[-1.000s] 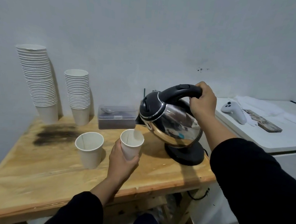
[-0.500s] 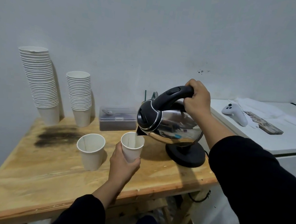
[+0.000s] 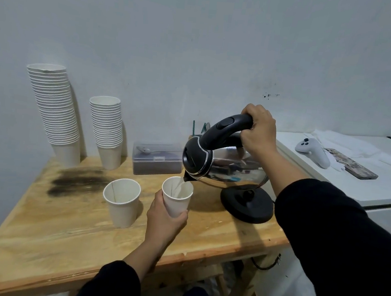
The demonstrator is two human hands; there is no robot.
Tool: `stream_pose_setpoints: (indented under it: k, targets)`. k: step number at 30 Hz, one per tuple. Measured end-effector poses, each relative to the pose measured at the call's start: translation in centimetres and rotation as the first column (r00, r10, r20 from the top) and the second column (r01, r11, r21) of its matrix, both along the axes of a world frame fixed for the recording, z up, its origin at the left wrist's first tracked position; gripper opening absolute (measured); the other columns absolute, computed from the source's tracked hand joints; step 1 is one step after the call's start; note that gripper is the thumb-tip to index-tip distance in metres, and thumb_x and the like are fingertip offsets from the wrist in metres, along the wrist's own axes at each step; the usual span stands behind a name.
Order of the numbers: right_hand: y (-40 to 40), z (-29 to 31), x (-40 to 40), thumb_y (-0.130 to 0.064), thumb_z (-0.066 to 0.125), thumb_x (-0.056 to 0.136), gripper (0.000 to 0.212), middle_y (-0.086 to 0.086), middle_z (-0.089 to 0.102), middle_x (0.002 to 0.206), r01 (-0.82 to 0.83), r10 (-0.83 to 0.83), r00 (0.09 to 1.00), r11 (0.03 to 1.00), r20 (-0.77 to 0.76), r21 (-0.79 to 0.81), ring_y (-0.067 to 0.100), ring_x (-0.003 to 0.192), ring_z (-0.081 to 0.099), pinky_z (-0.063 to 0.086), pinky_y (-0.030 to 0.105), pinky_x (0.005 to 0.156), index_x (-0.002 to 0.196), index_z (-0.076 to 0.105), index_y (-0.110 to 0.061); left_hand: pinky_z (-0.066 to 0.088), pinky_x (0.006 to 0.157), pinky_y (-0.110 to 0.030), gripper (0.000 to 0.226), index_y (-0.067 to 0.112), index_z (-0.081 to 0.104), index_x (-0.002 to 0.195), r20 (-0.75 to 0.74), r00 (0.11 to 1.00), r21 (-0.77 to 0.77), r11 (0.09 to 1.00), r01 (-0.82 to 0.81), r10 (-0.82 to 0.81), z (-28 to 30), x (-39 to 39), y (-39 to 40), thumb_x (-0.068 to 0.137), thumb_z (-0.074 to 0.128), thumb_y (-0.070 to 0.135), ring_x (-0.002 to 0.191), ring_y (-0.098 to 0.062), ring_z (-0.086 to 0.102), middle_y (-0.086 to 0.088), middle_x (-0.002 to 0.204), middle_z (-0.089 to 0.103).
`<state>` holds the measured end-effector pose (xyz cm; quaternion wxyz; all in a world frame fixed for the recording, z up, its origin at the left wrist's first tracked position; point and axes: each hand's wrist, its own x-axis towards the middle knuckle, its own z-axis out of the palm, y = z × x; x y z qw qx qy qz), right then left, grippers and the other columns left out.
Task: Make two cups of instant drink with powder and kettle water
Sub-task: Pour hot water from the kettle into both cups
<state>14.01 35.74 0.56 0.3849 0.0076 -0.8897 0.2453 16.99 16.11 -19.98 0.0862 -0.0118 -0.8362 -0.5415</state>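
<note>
My right hand (image 3: pixel 260 130) grips the black handle of the steel kettle (image 3: pixel 230 168), which is tilted left off its black base (image 3: pixel 247 206). Water runs from the spout into a white paper cup (image 3: pixel 177 199) that my left hand (image 3: pixel 165 219) holds just above the wooden table (image 3: pixel 61 237). A second white paper cup (image 3: pixel 122 202) stands upright on the table to the left of it. Behind them a clear lidded box of dark powder (image 3: pixel 157 159) sits against the wall, with a spoon (image 3: pixel 144 149) lying on its lid.
Two stacks of paper cups, a tall one (image 3: pixel 54 110) and a shorter one (image 3: pixel 106 129), stand at the back left by a dark stain (image 3: pixel 76 180). A white cabinet (image 3: pixel 377 186) on the right carries a white controller (image 3: pixel 313 151), a phone (image 3: pixel 350 164) and a cloth (image 3: pixel 347 143).
The kettle rose off its base and tipped further left until its spout met the held cup's rim. Water now pours into that cup. My left hand stayed nearly still.
</note>
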Motion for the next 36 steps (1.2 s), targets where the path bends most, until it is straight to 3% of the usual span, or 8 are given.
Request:
stream_pose_setpoints:
  k: [36]
  targets:
    - [0.43, -0.09, -0.26, 0.012, 0.049, 0.062, 0.036, 0.001, 0.045, 0.079, 0.017, -0.017, 1.0, 0.999, -0.019, 0.032, 0.021, 0.079, 0.039, 0.025, 0.029, 0.072, 0.078, 0.045, -0.02, 0.048, 0.087, -0.029, 0.082, 0.021, 0.035, 0.136, -0.017, 1.0, -0.023, 1.0, 0.006, -0.006, -0.01, -0.13, -0.01, 0.069, 0.081, 0.031, 0.114, -0.016, 0.051, -0.001, 0.133, 0.05]
